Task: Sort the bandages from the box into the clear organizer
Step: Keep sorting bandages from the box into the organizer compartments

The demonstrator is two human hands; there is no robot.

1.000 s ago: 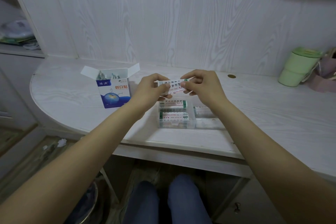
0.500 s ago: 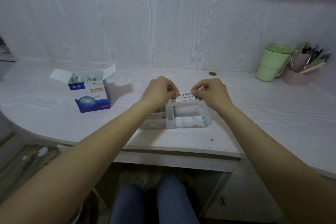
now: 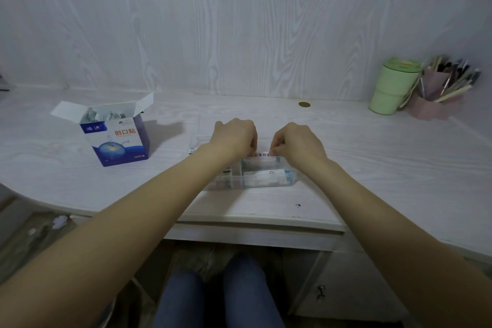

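Box [image 3: 117,138]: open, flaps up, left on the tabletop [image 3: 372,157]; wrapped bandages inside
Left hand [image 3: 234,138]: fingers curled, pinching the left end of a bandage strip [image 3: 262,154]
Bandage strip: held flat over the far edge of the clear organizer [image 3: 255,176]
Clear organizer: centre, near the front edge; more bandages lying in its compartments
Right hand [image 3: 298,142]: fingers curled, pinching the strip's right end
Green cup [image 3: 392,86]: far right, beside a pink pen holder [image 3: 436,93]

Your left hand [image 3: 235,138] and right hand [image 3: 298,144] pinch one bandage [image 3: 262,154] over the organizer [image 3: 266,181] — the box [image 3: 117,138] stands open, left.
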